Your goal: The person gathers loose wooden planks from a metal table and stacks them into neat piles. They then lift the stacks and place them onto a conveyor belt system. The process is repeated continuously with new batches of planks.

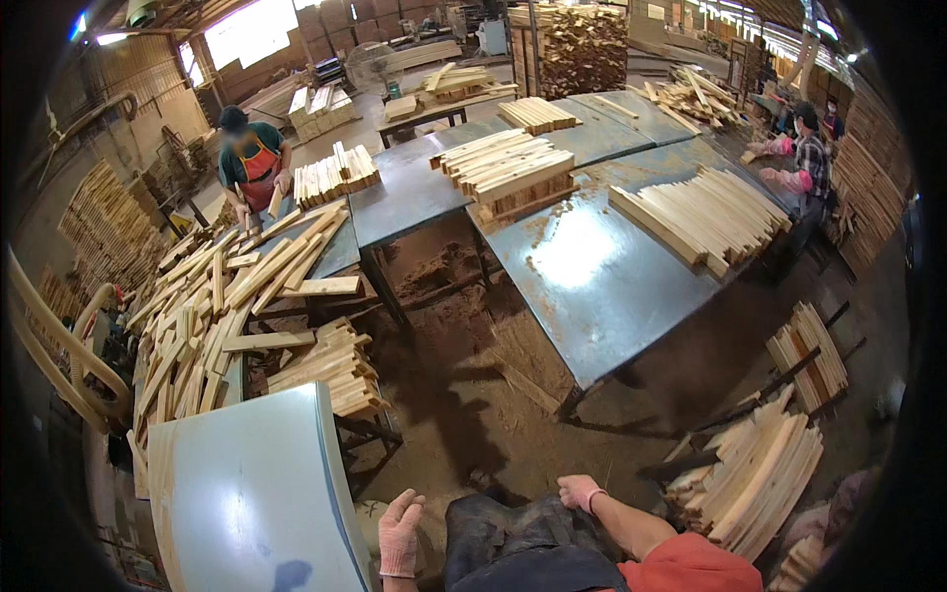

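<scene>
On my feed the lower edge cuts off the forearm (400,585) behind the left hand (400,538), the red sleeve (691,564) and the near pale table (252,464); the right hand (580,492) hides its palm from me, and the gloved hands (790,181) of the far-right co-worker (813,156) are too small to read

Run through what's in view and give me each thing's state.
Left hand: gloved, fingers slightly bent, nothing visible in it.
Right hand: gloved, fingers curled, nothing visible in it.
Near-left table: dark patch on top.
Lower-right boards: stacked closely, ends uneven.
Left-side boards: heaped loosely, pointing different ways.
Right metal table: partly coated with brown dust.
</scene>
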A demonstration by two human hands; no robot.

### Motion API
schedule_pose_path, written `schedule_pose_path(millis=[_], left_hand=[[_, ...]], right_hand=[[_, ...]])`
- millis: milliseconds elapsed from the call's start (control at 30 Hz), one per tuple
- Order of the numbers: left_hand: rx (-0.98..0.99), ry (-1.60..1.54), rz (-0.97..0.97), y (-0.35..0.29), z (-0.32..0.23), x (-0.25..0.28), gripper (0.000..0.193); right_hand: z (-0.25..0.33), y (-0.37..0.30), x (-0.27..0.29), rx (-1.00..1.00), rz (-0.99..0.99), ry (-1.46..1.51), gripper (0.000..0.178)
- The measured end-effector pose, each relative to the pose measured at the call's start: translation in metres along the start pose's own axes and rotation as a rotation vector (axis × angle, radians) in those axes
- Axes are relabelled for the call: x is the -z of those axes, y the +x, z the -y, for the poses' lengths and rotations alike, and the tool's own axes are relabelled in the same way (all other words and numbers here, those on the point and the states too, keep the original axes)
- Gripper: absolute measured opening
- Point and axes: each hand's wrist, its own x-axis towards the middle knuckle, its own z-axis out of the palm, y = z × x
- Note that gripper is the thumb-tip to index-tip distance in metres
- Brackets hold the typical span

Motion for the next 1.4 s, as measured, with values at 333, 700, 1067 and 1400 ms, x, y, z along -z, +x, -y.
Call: schedule_pose_path(millis=[333, 700, 1067, 1400], left_hand=[[0.016, 0.291, 0.088, 0.269, -0.075, -0.059, 0.059], [0.100, 0.535, 0.417, 0.483, -0.121, -0.178, 0.071], [0.269, 0.896, 0.245, 0.682, -0.157, -0.178, 0.075], [0.181, 0.508, 0.188, 0.842, -0.229, -0.272, 0.065]], right_hand=[[0.078, 0.112, 0.079, -0.156, -0.439, -0.200, 0.023], [0.303, 0.126, -0.141, 0.164, -0.320, -0.751, 0.027], [0.500, 0.281, -0.215, 0.140, -0.335, -0.422, 0.025], [0.694, 0.387, -0.297, 0.296, -0.107, -0.909, 0.048]])
